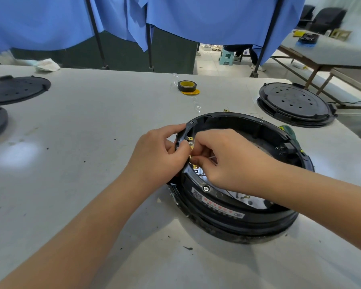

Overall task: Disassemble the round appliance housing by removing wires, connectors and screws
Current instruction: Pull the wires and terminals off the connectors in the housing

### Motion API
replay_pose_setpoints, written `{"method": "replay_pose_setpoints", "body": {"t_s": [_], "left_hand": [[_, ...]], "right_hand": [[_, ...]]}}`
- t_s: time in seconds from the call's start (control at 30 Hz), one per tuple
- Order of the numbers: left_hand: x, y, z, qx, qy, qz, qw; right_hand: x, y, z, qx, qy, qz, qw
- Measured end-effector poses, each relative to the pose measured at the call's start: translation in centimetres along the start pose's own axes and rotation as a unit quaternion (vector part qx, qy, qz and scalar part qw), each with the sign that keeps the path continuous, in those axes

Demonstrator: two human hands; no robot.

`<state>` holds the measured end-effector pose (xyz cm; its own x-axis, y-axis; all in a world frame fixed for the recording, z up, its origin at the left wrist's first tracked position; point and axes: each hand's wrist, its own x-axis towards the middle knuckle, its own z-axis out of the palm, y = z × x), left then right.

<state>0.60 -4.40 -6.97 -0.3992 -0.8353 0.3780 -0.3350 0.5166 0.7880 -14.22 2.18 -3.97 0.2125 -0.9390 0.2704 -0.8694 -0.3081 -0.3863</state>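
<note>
Both hands meet at the left rim of the round black housing, which sits on the white table: the left hand grips the rim from outside, and the right hand pinches a thin wire beside brass terminals. Its open ring carries 2 visible screws and a label strip along the near wall.
</note>
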Motion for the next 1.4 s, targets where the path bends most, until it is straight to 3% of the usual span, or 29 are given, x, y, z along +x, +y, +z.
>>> {"method": "replay_pose_setpoints", "body": {"t_s": [0.87, 1.03, 1.13, 1.4], "left_hand": [[0.1, 0.1, 0.0, 0.007, -0.012, -0.008, 1.0], [-0.2, 0.1, -0.1, 0.003, -0.009, -0.011, 1.0], [-0.2, 0.1, 0.1, 0.008, -0.003, -0.01, 1.0], [-0.1, 0.2, 0.1, 0.009, 0.0, -0.01, 1.0]], "right_hand": [[0.0, 0.1, -0.3, -0.044, 0.003, -0.002, 0.999], [-0.1, 2.8, -1.9, -0.052, 0.028, 0.08, 0.995], [-0.2, 2.3, -1.1, -0.055, -0.02, 0.033, 0.998], [-0.4, 1.8, -1.0, -0.05, -0.01, 0.01, 0.999]]}}
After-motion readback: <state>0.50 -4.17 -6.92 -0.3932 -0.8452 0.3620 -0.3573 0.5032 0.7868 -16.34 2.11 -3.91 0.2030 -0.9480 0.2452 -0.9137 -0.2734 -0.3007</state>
